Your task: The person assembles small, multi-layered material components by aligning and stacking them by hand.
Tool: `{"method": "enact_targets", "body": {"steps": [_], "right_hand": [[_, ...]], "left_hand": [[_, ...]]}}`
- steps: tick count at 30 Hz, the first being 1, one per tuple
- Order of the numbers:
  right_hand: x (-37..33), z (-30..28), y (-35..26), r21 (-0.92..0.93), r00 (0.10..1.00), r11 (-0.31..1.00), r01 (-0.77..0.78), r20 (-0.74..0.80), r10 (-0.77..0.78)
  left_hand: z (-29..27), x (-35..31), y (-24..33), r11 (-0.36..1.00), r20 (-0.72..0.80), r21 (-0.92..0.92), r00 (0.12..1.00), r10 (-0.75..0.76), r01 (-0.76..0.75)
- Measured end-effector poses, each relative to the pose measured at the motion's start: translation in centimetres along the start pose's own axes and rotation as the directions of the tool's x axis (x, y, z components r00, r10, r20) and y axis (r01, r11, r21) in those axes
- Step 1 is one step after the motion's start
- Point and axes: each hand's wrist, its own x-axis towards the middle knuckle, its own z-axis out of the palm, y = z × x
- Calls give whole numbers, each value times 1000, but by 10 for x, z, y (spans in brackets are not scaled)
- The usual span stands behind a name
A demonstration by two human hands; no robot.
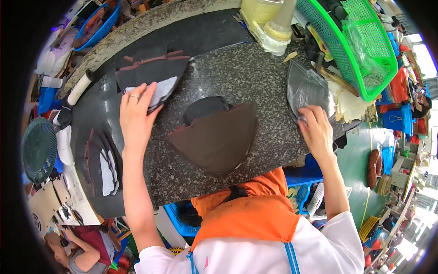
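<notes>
Near the far left of the stone worktop [273,137], my left hand [137,107] grips the near edge of a stack of dark cut pieces [153,71] with reddish-brown edges and a pale grey patch. Its thumb lies along that edge and its fingers rest on top. On the right, my right hand [315,128] pinches the near corner of a shiny dark curved piece [309,86] that looks covered in clear film. Between my hands lies a dark brown rounded piece [219,137], apart from both, with a black rounded part [205,109] showing at its far side.
More dark pieces with pale patches [105,164] lie at the left. A green plastic basket [383,86] stands at the far right, beside a yellowish container [260,18]. A white roller-like tube [80,89] lies far left. Another person [80,253] sits at lower left.
</notes>
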Motion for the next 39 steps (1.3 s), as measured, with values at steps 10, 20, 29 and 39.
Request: {"method": "enact_targets", "body": {"steps": [10, 20, 29, 39], "right_hand": [[8, -7, 10, 364, 968, 902, -233, 0, 251], [-1, 11, -9, 729, 820, 422, -539, 341, 460], [4, 26, -85, 811, 829, 188, -554, 558, 34], [15, 12, -101, 830, 935, 507, -232, 334, -119]], "left_hand": [[-21, -14, 12, 902, 138, -405, 985, -99, 148], [-33, -69, 140, 936, -175, -302, 976, 131, -180], [-4, -74, 165, 756, 39, -653, 999, -30, 48], [-24, -57, 154, 554, 380, -762, 924, -34, 334]]}}
